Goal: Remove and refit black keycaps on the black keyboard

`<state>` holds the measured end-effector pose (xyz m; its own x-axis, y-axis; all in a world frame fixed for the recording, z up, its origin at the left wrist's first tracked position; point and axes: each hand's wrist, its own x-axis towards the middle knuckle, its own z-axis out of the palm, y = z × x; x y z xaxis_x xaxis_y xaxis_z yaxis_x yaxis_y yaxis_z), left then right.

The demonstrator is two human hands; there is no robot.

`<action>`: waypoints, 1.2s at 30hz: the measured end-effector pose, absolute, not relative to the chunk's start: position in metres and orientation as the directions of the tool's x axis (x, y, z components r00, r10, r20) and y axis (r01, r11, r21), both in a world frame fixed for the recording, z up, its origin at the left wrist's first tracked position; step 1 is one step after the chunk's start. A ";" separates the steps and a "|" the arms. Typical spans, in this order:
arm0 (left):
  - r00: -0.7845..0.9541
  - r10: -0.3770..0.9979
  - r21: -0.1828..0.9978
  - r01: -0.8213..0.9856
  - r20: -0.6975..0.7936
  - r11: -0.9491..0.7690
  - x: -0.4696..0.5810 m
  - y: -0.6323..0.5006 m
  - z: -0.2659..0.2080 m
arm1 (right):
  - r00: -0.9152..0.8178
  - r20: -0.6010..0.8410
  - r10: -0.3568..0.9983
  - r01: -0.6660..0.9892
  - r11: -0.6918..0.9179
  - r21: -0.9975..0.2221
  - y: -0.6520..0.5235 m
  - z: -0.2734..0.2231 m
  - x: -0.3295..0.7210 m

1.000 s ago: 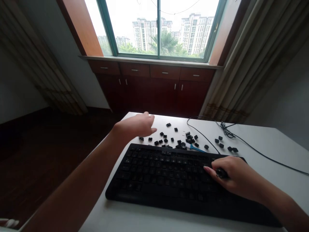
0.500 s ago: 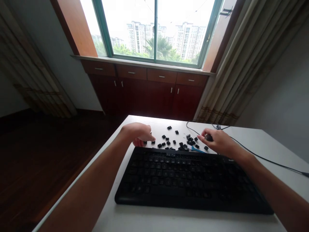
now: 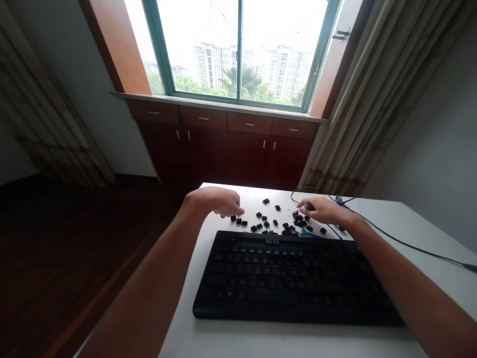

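A black keyboard [image 3: 274, 297] lies across the white table in front of me. Behind it several loose black keycaps [image 3: 266, 224] are scattered, some heaped toward the right. My left hand [image 3: 224, 202] is closed at the left end of the keycaps, its fingertips bent down beside a few of them; whatever it holds is hidden. My right hand [image 3: 323, 210] grips a small dark rounded object [image 3: 309, 206] just above the heaped keycaps; its kind is unclear. A blue brush [image 3: 306, 232] with pale bristles lies by the heap, against the keyboard's back edge.
A black cable [image 3: 406, 242] runs over the right side of the white table [image 3: 387, 219], with a coil [image 3: 340, 200] near the back edge. Beyond stand red-brown cabinets [image 3: 244, 149] under a window, with curtains [image 3: 346, 124] on both sides.
My right hand has moved left with the dark object, toward the keycap heap. My left hand's fingers have shifted slightly back from the nearest keycaps. The whole view has shifted a little.
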<state>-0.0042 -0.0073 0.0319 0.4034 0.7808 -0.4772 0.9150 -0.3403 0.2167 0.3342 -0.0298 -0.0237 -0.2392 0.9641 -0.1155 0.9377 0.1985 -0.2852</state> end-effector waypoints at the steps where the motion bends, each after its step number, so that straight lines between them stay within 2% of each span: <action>1: 0.406 0.785 0.203 0.914 -0.467 -0.352 -0.004 -0.008 0.032 | -0.231 -0.110 0.967 0.939 0.192 -0.286 -0.031 -0.023 0.338; 7: 0.502 0.795 0.173 0.865 -0.341 -0.472 0.012 -0.009 0.022 | -0.232 -0.155 0.960 0.939 0.180 -0.292 -0.037 -0.022 0.352; 17: 0.688 0.663 0.222 0.724 -0.295 -0.653 0.047 -0.008 -0.013 | -0.264 -0.193 0.945 0.932 0.198 -0.302 -0.039 -0.033 0.351; 36: 0.761 0.609 0.247 0.649 -0.224 -0.719 0.053 -0.009 -0.014 | -0.251 -0.206 0.946 0.931 0.178 -0.318 -0.036 -0.030 0.354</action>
